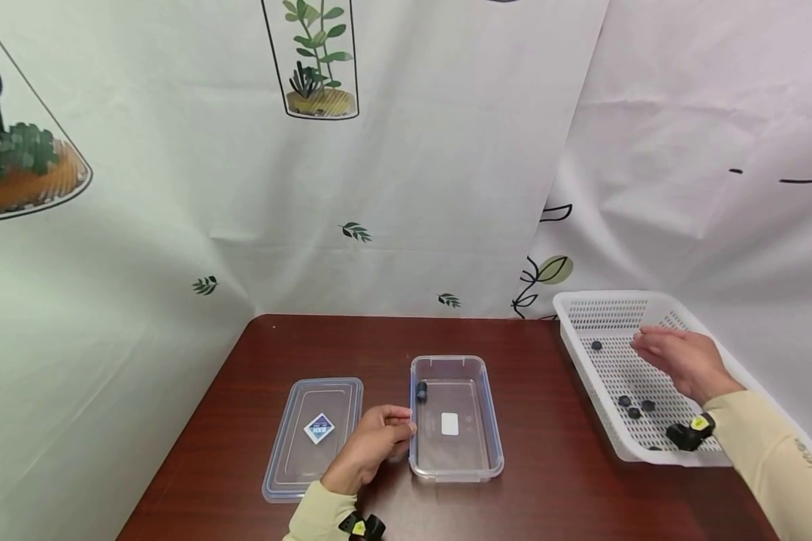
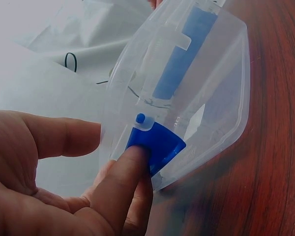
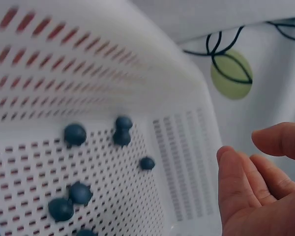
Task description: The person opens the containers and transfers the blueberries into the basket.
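Observation:
My left hand (image 1: 377, 442) is at the left side of a clear plastic food container (image 1: 462, 473), gripping its wall. In the left wrist view, the digits pinch a blue clip (image 2: 160, 145) on that wall. A few blueberries (image 1: 422, 391) lie inside against the left wall. Over the white perforated basket (image 1: 585, 376), my right hand (image 1: 683, 362) hovers with relaxed, slightly bent fingers and nothing visible in them. Several blueberries (image 3: 75, 134) are scattered across the basket floor in the right wrist view. Part of the basket is hidden under the right forearm.
A clear lid (image 1: 291, 473) with a blue rim and a diamond-shaped label lies flat on the brown table (image 1: 534, 451), left of the container. White printed cloth (image 1: 446, 188) hangs behind the table and along its sides.

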A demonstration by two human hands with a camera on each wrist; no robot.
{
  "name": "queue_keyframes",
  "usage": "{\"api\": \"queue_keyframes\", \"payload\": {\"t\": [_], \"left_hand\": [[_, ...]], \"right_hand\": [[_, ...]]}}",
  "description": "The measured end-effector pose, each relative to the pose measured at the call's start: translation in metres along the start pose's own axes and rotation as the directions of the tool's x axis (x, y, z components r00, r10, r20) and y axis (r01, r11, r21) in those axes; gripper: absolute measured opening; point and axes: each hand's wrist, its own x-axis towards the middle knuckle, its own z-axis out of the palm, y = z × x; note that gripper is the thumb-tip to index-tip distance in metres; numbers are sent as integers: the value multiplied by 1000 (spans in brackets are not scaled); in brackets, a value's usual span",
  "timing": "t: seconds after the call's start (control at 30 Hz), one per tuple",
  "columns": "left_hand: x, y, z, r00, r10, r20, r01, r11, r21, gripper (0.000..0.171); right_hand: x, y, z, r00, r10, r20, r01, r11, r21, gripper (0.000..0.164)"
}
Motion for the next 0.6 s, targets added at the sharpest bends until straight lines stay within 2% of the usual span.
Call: {"api": "queue_keyframes", "payload": {"t": [0.17,0.3,0.47,0.6], "left_hand": [[1,0,-1,1000,5,-4,-5,1000,-2,40],[0,0,0,1000,1,-4,-1,1000,-1,40],[1,-1,-1,1000,-8,-4,8,1000,3,41],[2,-1,-1,1000,-17,3,17,1000,0,40]], "right_hand": [[-1,-6,18,998,-25,53,25,1000,-1,35],[-3,-14,41,996,-37,81,39,999,-31,32],[-5,-21,80,992,-41,120,52,995,-88,27],[-8,-17,115,984,-61,166,83,988,-129,22]]}}
